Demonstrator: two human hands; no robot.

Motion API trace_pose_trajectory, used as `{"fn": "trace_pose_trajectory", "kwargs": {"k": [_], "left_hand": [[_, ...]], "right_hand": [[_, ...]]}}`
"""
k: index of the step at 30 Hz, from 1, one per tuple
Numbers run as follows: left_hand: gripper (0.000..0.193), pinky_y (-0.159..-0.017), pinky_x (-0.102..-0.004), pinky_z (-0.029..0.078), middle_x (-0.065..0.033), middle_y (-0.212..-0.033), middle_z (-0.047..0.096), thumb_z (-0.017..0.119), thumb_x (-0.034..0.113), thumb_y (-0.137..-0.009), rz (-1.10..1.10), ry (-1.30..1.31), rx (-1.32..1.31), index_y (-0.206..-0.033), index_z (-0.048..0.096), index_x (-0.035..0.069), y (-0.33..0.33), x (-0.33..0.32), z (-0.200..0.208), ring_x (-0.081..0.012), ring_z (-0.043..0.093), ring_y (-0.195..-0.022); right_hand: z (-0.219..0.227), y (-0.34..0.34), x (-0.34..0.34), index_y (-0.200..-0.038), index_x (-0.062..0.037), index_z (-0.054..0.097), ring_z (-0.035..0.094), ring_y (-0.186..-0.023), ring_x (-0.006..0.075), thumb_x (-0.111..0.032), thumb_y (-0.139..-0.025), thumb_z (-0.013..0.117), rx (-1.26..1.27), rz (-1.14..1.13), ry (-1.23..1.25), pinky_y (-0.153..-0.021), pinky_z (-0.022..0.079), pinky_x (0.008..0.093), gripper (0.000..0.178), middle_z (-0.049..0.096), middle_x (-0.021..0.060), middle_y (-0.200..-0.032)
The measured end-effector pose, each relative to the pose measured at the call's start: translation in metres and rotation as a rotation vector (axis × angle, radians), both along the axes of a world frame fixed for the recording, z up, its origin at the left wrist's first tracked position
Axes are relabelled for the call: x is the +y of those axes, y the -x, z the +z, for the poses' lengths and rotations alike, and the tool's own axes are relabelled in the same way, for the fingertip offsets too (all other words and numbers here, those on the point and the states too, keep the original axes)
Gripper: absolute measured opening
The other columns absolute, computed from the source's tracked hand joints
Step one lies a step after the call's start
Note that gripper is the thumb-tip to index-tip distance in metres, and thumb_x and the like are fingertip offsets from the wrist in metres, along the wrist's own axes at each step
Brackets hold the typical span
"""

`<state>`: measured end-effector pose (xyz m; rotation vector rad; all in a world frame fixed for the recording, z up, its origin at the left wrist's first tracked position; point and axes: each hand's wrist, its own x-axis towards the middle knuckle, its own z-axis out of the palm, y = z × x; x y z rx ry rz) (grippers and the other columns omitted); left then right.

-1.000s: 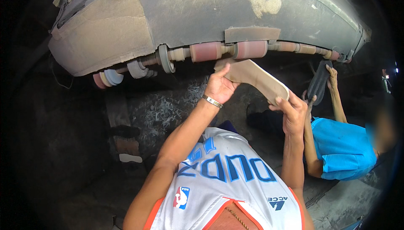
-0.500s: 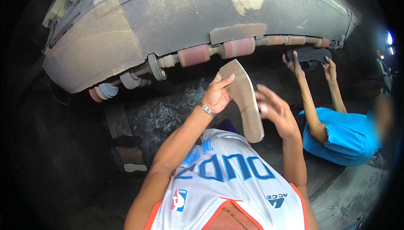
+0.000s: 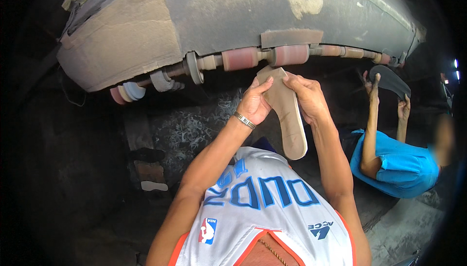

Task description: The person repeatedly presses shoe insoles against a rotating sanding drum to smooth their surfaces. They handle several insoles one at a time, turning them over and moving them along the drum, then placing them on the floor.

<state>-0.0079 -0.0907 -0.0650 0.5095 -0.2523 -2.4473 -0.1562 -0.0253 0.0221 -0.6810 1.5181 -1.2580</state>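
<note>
Two bare hands share one tan shoe sole (image 3: 288, 120) in my head view, and both have a grip on its far part. From where I sit, I see the left hand (image 3: 254, 104) closed on the far left side, thumb laid over the upper face and fingers tucked beneath. I have the right hand (image 3: 311, 99) closed as well, thumb at the far right corner, with the fingers mostly hidden from me. The sole's rounded near end hangs free between the forearms, over the white jersey (image 3: 262, 193). A metal-banded bracelet (image 3: 244, 120) circles the left wrist.

Just beyond the sole's far end runs a row of wheels on a shaft, with a reddish sanding drum (image 3: 291, 55) closest; I cannot tell whether sole and drum touch. A second reddish drum (image 3: 240, 58) sits to its left, and a pale grey wheel (image 3: 194, 67) farther left. Above them curves a grey machine hood (image 3: 228, 13), with a tan cardboard panel (image 3: 129, 35) on its left side.

To the right, a co-worker in a blue shirt (image 3: 401, 164) holds a dark sole (image 3: 390, 82). On the left, pale shavings (image 3: 185, 137) litter the dark floor.
</note>
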Motion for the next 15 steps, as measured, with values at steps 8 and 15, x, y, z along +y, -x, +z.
{"fn": "trace_pose_trajectory", "kwargs": {"k": [8,15], "left_hand": [[0.049,-0.112,-0.0409,0.051,-0.0072,-0.135,0.066,0.067,0.016,-0.106,-0.213,0.206,0.108,-0.151,0.05,0.01,-0.003,-0.018,0.013,-0.02,0.064,-0.129],[0.057,-0.114,-0.0373,0.049,-0.0077,-0.136,0.063,0.074,0.018,-0.103,-0.384,0.402,0.02,-0.152,0.047,0.004,-0.005,-0.03,0.02,-0.0181,0.061,-0.13]], "right_hand": [[0.011,-0.019,0.037,-0.131,0.0023,0.076,0.056,-0.083,0.0081,-0.018,-0.099,0.076,0.133,-0.095,0.052,-0.075,0.048,0.026,0.037,0.062,-0.0001,-0.096],[0.006,-0.028,0.054,-0.131,0.0035,0.074,0.064,-0.097,0.0105,-0.019,-0.102,0.076,0.18,-0.139,0.163,-0.078,0.055,0.0279,0.037,0.066,0.0043,-0.114]]}}
